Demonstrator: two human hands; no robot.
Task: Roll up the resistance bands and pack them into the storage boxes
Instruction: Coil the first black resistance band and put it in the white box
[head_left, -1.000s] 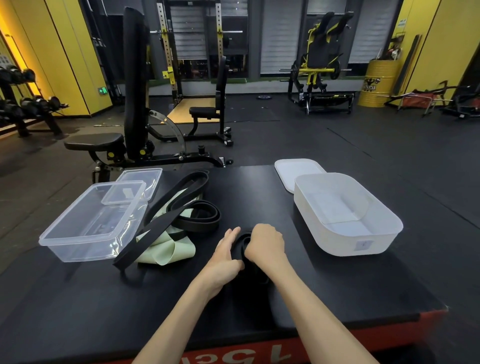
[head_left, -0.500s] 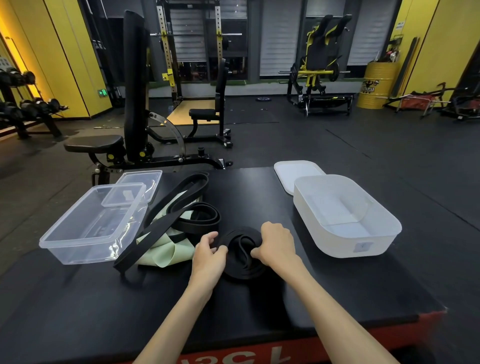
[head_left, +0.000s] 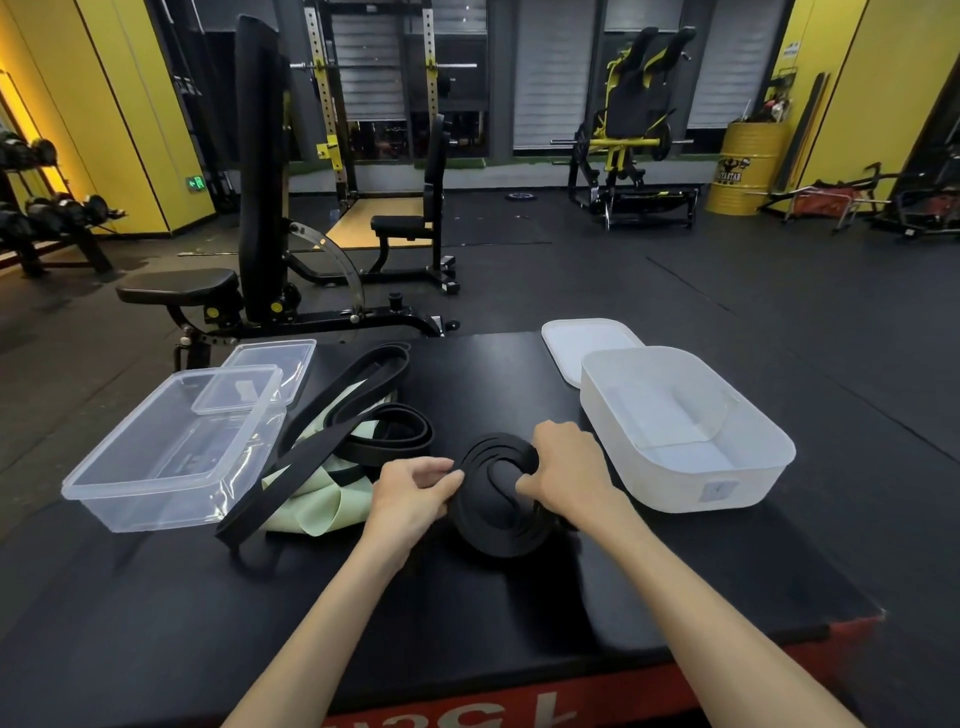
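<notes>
A coiled black resistance band (head_left: 496, 493) lies on the black padded platform (head_left: 467, 623), held between both hands. My left hand (head_left: 413, 491) pinches the coil's left edge. My right hand (head_left: 566, 475) grips its right side, fingers curled over the rim into the centre. To the left, loose black bands (head_left: 337, 431) lie over a pale green band (head_left: 311, 512). A clear storage box (head_left: 166, 452) stands at the left and a white storage box (head_left: 685, 431) at the right, neither with a band in it.
A clear lid (head_left: 270, 364) leans on the clear box's far end. A white lid (head_left: 587, 343) lies behind the white box. Beyond the platform stand a weight bench (head_left: 249, 234), a rack (head_left: 374, 104), a yellow drum (head_left: 743, 166) and dumbbells (head_left: 47, 213).
The coil has grown wider and looser than one second ago. Both hands have moved apart to its two sides and slightly away from me.
</notes>
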